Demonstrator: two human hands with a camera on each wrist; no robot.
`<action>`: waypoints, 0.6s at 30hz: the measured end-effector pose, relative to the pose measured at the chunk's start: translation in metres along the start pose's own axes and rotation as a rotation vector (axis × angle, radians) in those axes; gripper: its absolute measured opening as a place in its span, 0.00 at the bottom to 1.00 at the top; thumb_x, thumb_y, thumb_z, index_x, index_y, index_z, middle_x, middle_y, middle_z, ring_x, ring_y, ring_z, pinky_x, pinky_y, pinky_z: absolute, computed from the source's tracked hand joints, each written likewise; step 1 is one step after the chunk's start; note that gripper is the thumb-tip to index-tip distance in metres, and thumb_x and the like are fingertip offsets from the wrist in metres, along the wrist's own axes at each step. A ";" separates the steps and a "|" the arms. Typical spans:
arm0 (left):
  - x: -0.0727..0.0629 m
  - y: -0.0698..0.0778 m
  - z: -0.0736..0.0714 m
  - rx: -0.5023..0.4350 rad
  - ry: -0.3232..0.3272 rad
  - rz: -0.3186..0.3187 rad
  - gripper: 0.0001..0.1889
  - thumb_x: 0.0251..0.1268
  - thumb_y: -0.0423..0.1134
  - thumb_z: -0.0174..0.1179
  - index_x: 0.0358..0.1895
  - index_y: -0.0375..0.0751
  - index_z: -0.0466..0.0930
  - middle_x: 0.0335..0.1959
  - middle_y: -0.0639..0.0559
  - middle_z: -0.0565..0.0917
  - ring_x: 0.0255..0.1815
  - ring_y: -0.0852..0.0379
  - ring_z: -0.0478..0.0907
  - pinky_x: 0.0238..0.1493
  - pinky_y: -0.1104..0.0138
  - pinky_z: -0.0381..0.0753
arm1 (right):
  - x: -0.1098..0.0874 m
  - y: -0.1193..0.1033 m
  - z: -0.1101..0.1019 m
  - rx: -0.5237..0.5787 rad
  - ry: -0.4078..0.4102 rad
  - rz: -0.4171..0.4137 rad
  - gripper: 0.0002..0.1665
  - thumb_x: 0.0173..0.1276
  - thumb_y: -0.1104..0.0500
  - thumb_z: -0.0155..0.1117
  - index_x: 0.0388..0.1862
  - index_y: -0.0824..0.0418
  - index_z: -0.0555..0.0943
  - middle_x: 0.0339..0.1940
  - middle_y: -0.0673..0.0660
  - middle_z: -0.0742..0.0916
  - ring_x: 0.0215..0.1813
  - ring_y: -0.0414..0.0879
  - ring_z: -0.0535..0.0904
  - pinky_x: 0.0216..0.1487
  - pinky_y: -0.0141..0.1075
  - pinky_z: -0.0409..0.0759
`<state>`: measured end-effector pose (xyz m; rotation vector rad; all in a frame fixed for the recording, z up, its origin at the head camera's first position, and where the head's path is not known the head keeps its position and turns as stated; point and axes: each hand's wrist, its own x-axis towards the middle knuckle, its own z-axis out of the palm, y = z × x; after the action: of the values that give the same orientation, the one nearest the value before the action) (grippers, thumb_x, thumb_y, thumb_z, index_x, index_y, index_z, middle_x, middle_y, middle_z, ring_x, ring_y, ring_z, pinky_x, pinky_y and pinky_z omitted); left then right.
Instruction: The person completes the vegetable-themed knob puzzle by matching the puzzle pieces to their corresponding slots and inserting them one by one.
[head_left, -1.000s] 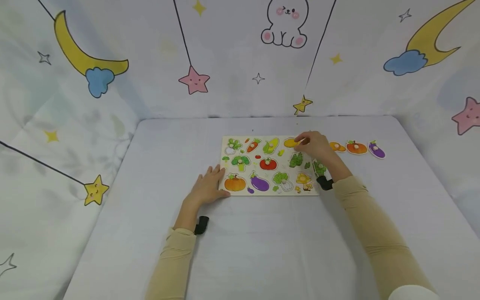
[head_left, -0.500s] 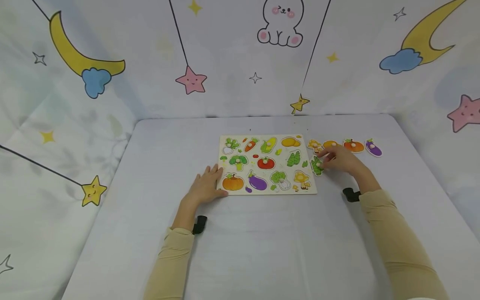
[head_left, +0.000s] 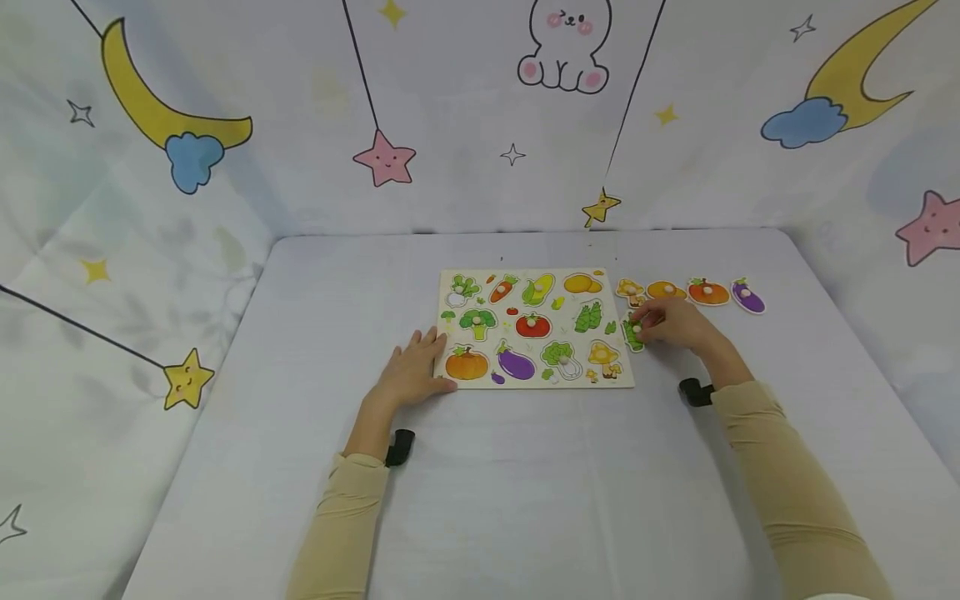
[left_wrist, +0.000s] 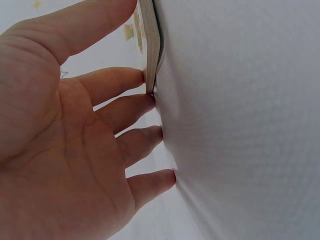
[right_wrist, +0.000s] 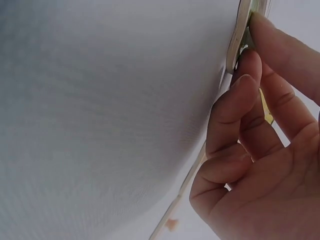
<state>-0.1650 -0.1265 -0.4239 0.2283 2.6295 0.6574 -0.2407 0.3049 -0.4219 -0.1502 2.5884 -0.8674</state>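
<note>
A cream puzzle board (head_left: pixel 487 382) with printed vegetables lies on the white table. My left hand (head_left: pixel 411 369) rests at its left edge, fingers spread, the thumb near the lower left corner. In the left wrist view the thumb and index fingertips are at the board's edge (left_wrist: pixel 150 50); the other fingertips meet the cloth. Just off the board's right side, my right hand (head_left: pixel 675 323) pinches a green vegetable puzzle piece (head_left: pixel 630 336) with a knob. In the right wrist view the thumb and curled fingers are at that piece's edge (right_wrist: pixel 239 37).
Several loose knobbed pieces line up at the back right: a mushroom (head_left: pixel 630 288), a yellow-orange piece (head_left: pixel 664 289), a pumpkin (head_left: pixel 708 292) and an eggplant (head_left: pixel 748 296). Carrot (head_left: pixel 503 289), corn (head_left: pixel 538 290), broccoli (head_left: pixel 477 323) and tomato (head_left: pixel 532 326) pieces sit in the board.
My right hand has left the yellow picture at the board's upper right, moved right and toward me, and its fingers have drawn in on the green piece. The left hand stays put.
</note>
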 end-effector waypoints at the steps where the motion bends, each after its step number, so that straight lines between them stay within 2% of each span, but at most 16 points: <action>1: 0.000 0.000 0.000 0.002 0.000 -0.001 0.46 0.60 0.49 0.67 0.78 0.41 0.52 0.80 0.44 0.47 0.81 0.40 0.39 0.77 0.40 0.38 | 0.000 0.000 0.000 0.005 -0.001 0.001 0.16 0.62 0.60 0.70 0.47 0.66 0.82 0.31 0.55 0.80 0.36 0.49 0.72 0.36 0.37 0.69; 12: 0.000 0.000 -0.001 0.008 -0.008 0.001 0.46 0.60 0.49 0.67 0.78 0.41 0.52 0.80 0.43 0.47 0.81 0.39 0.39 0.77 0.40 0.39 | 0.002 0.001 0.002 0.018 -0.001 0.035 0.14 0.64 0.58 0.69 0.44 0.66 0.82 0.30 0.53 0.80 0.37 0.48 0.72 0.38 0.37 0.69; 18: 0.001 0.000 -0.001 0.012 -0.012 -0.002 0.46 0.60 0.50 0.67 0.78 0.41 0.52 0.80 0.44 0.47 0.81 0.39 0.39 0.77 0.40 0.39 | -0.006 -0.002 -0.001 0.010 0.024 0.089 0.17 0.65 0.55 0.68 0.47 0.64 0.82 0.39 0.59 0.81 0.43 0.53 0.72 0.40 0.38 0.71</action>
<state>-0.1660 -0.1268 -0.4239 0.2325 2.6222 0.6383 -0.2361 0.3054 -0.4183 -0.0224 2.5907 -0.8544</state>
